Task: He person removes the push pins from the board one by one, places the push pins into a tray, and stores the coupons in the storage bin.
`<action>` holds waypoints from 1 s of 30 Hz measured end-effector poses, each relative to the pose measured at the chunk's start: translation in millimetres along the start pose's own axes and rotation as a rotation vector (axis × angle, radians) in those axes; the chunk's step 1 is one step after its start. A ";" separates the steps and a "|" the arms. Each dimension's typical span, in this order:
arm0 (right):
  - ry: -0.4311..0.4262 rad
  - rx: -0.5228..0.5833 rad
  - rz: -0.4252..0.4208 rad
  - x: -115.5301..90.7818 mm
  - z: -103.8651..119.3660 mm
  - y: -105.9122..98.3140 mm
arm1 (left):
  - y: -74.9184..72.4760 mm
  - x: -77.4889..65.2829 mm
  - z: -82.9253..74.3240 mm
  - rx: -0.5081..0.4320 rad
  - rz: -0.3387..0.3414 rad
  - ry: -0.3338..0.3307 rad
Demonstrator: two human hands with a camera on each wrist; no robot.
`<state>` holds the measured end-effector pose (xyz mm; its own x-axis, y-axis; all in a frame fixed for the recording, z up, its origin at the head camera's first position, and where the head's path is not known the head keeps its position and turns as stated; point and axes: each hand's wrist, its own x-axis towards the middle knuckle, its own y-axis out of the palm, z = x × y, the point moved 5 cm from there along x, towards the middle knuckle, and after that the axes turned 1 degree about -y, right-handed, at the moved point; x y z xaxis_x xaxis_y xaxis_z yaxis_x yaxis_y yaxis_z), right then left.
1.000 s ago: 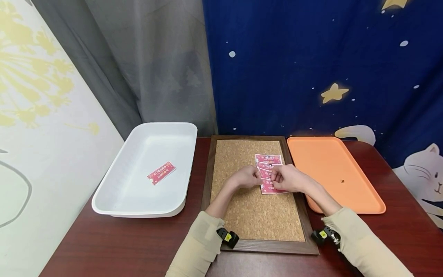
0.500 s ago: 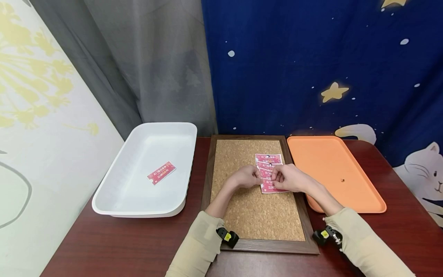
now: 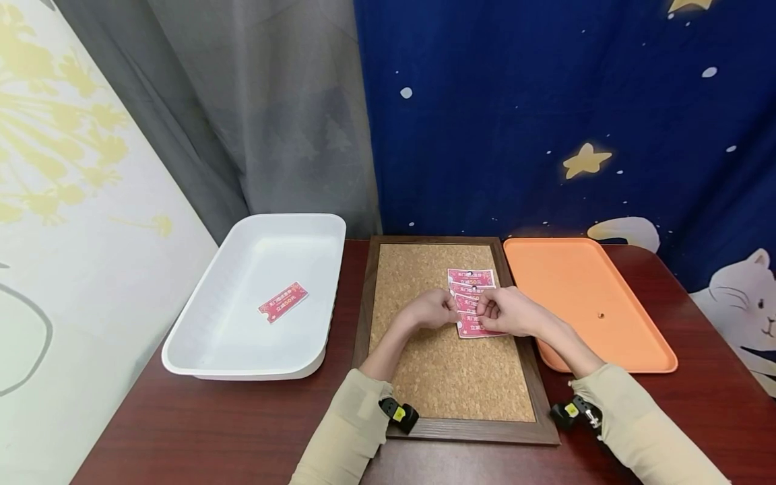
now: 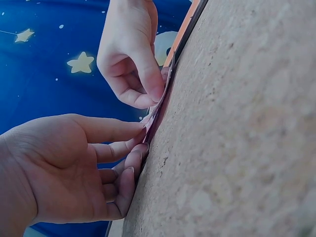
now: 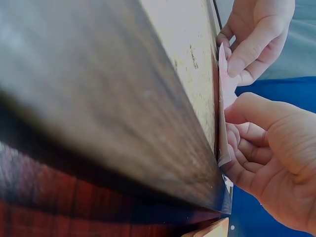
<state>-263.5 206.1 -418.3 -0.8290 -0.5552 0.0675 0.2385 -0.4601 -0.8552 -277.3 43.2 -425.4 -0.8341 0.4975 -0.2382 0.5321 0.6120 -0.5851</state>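
Observation:
Several pink-and-white coupons (image 3: 481, 275) overlap in a column on a framed cork board (image 3: 448, 384). Dark pins show on the upper ones. My left hand (image 3: 432, 310) pinches the left edge of the lowest coupon (image 3: 469, 330). My right hand (image 3: 512, 312) holds that coupon nearer its right side, thumb on its face. Seen from the right wrist, the coupon (image 5: 227, 89) stands slightly off the cork, with both thumbs on it. Whether a pin sits between the right fingers is hidden.
A white tub (image 3: 242, 350) at the left holds one loose coupon (image 3: 283, 302). To the right lies an orange tray (image 3: 564, 276) with one small brass-coloured pin (image 3: 601, 315). The board's wooden frame (image 3: 473, 431) rises around the cork. Curtains hang behind the table.
Both hands stay at the lowest coupon. The right hand and forearm have shifted very slightly right; the coupons, tub and tray stay where they were.

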 end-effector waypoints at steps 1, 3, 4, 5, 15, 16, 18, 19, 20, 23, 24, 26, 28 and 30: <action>0.001 0.001 0.000 0.1 -0.3 -0.2 | -0.1 0.2 -0.2 -0.003 0.001 -0.001; 0.004 -0.001 -0.002 0.3 -1.6 -0.8 | -0.3 0.4 -0.6 -0.005 0.003 -0.003; 0.005 0.000 -0.004 0.4 -2.2 -1.1 | -0.6 0.4 -0.9 -0.004 0.003 -0.003; 0.005 0.003 -0.004 0.5 -2.6 -1.3 | -0.8 0.5 -1.1 -0.004 0.004 -0.003; 0.024 0.092 -0.003 -0.7 -8.1 -5.1 | -2.2 0.5 -3.1 -0.019 0.012 -0.018; 0.030 0.113 -0.004 -1.3 -9.4 -5.0 | -2.2 0.6 -2.8 -0.017 0.010 -0.020; 0.040 0.151 -0.006 -2.6 -11.3 -4.8 | -2.2 1.0 -2.3 -0.013 0.009 -0.027; 0.043 0.165 -0.007 -3.4 -11.9 -4.6 | -2.1 1.2 -2.0 -0.010 0.009 -0.030; 0.042 0.176 -0.007 -4.2 -12.0 -4.6 | -2.0 1.4 -1.6 -0.009 0.008 -0.034; 0.047 0.204 -0.005 -7.0 -12.0 -4.0 | -1.3 1.6 -0.9 -0.005 0.006 -0.041; 0.051 0.207 -0.005 -8.1 -11.9 -3.9 | -1.1 1.4 -0.7 -0.004 0.004 -0.045; 0.064 0.210 -0.007 -10.6 -11.8 -4.1 | -0.8 0.6 -0.1 -0.008 -0.002 -0.053; 0.077 0.210 -0.012 -12.7 -11.8 -4.7 | -0.7 -0.2 0.5 -0.013 -0.009 -0.061; 0.083 0.191 -0.021 -14.6 -11.7 -5.7 | -1.2 -1.1 1.3 -0.024 -0.015 -0.070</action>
<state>-258.7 224.9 -420.4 -0.8719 -0.4885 0.0347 0.3059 -0.5985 -0.7405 -277.2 41.1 -425.4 -0.8498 0.4442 -0.2839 0.5220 0.6340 -0.5706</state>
